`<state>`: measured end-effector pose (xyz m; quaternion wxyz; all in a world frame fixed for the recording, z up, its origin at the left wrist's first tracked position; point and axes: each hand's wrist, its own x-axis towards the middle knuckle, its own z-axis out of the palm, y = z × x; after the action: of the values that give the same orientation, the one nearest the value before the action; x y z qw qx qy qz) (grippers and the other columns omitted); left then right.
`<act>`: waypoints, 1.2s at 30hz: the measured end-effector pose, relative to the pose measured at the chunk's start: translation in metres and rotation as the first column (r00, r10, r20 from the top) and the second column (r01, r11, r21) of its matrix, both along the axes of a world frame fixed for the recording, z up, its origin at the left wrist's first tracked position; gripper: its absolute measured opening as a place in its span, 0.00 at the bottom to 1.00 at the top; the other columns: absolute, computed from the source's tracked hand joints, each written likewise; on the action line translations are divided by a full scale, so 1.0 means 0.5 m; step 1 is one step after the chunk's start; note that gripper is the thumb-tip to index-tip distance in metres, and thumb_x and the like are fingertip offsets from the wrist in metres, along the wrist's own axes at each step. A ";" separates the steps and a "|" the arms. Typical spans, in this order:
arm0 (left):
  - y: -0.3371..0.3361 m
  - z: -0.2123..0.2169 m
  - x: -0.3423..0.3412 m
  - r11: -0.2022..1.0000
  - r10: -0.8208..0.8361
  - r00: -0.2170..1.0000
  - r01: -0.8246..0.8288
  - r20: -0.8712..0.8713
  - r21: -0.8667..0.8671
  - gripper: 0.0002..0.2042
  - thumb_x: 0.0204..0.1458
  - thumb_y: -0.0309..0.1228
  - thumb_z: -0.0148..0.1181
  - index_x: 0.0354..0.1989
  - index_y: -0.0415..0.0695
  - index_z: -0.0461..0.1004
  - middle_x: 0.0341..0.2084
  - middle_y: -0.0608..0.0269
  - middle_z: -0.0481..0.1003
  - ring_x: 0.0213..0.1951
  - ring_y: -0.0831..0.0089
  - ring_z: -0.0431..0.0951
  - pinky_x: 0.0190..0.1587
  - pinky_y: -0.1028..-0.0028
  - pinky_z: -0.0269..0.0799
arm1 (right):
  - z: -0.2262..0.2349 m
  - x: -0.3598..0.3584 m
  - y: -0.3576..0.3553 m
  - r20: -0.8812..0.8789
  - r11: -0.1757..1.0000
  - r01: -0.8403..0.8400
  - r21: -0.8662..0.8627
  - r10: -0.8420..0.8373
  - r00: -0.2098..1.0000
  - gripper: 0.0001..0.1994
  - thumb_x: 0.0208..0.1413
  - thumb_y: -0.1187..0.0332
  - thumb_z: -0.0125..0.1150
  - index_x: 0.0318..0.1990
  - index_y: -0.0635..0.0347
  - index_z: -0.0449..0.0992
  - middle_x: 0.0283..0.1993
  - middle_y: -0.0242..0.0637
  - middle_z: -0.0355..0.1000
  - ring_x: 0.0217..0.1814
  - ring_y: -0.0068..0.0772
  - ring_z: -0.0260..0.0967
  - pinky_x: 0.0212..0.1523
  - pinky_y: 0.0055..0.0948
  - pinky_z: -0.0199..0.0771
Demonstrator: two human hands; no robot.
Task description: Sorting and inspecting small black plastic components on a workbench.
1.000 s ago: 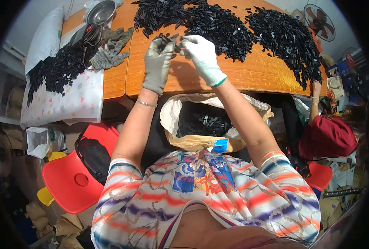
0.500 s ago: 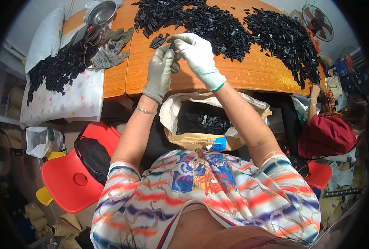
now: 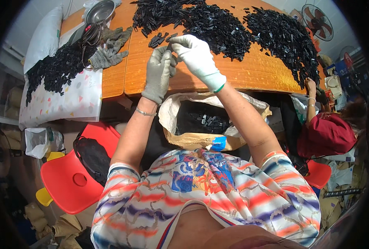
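Observation:
Over the near edge of the wooden table, my left hand (image 3: 158, 74), in a grey glove, is closed with its fingers curled. My right hand (image 3: 197, 60), in a white glove, meets it with thumb and forefinger pinched. Between the fingertips of both is a small dark plastic piece (image 3: 170, 47), mostly covered by the gloves. Just beyond them lies a little cluster of black pieces (image 3: 157, 40). Larger heaps of the same black plastic pieces (image 3: 219, 31) spread behind. Below my hands, an open sack (image 3: 170, 114) in front of me holds more black pieces.
Another heap (image 3: 282, 39) fills the table's right side, where a co-worker's hand (image 3: 311, 86) reaches in. At left are spare grey gloves (image 3: 108, 56), a metal bowl (image 3: 100, 12) and a black heap (image 3: 54, 72) on a patterned sheet. A red chair (image 3: 70, 174) stands at lower left.
My hands stay together, with the left fingers now curled closer around the piece. The co-worker's hand has moved slightly left and farther into the right heap.

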<state>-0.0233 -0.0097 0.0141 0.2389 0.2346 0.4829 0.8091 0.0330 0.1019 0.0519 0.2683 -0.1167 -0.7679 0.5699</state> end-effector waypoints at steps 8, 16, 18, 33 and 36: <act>0.014 -0.002 0.000 0.967 0.153 0.978 -0.177 -0.138 -0.182 0.09 0.59 0.29 0.47 0.36 0.35 0.70 0.23 0.70 0.68 0.24 0.84 0.64 0.26 0.81 0.61 | -0.001 -0.012 0.017 0.073 0.455 -0.009 0.891 -0.122 0.990 0.06 0.48 0.67 0.56 0.28 0.58 0.73 0.27 0.44 0.72 0.30 0.50 0.73 0.30 0.40 0.73; 0.064 -0.016 0.024 0.956 0.182 0.983 -0.175 0.009 -0.235 0.13 0.60 0.36 0.50 0.25 0.43 0.69 0.15 0.74 0.62 0.16 0.85 0.58 0.17 0.81 0.52 | -0.033 0.019 0.048 0.120 0.459 -0.036 0.888 -0.155 0.981 0.06 0.47 0.65 0.57 0.28 0.57 0.73 0.27 0.43 0.73 0.30 0.48 0.73 0.30 0.42 0.73; 0.070 -0.011 0.023 0.962 0.114 0.993 -0.102 0.035 -0.254 0.13 0.60 0.37 0.50 0.27 0.43 0.69 0.16 0.73 0.63 0.16 0.84 0.58 0.18 0.81 0.52 | -0.035 0.030 0.052 0.078 0.614 0.056 0.787 -0.189 0.979 0.08 0.50 0.63 0.56 0.31 0.57 0.75 0.29 0.42 0.75 0.31 0.47 0.74 0.33 0.39 0.74; -0.005 -0.036 0.066 0.935 -0.306 0.908 0.343 0.288 -0.086 0.08 0.60 0.35 0.52 0.36 0.43 0.69 0.24 0.70 0.69 0.22 0.86 0.66 0.24 0.88 0.63 | -0.014 0.149 0.104 0.202 0.945 -0.328 -0.020 0.325 0.924 0.19 0.58 0.55 0.52 0.48 0.59 0.77 0.39 0.29 0.74 0.34 0.13 0.66 0.33 0.16 0.66; -0.018 -0.033 0.094 0.902 -0.386 0.844 0.430 0.373 -0.040 0.08 0.61 0.35 0.51 0.36 0.43 0.68 0.23 0.70 0.68 0.21 0.86 0.63 0.24 0.88 0.60 | -0.030 0.165 0.072 0.218 0.949 -0.199 -0.243 0.254 0.942 0.14 0.54 0.61 0.58 0.38 0.64 0.77 0.31 0.29 0.73 0.30 0.15 0.65 0.32 0.19 0.67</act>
<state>0.0238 -0.0189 -0.0022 0.5027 0.1666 0.4191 0.7374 0.1156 0.1378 0.0367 0.0887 -0.1257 -0.7365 0.6587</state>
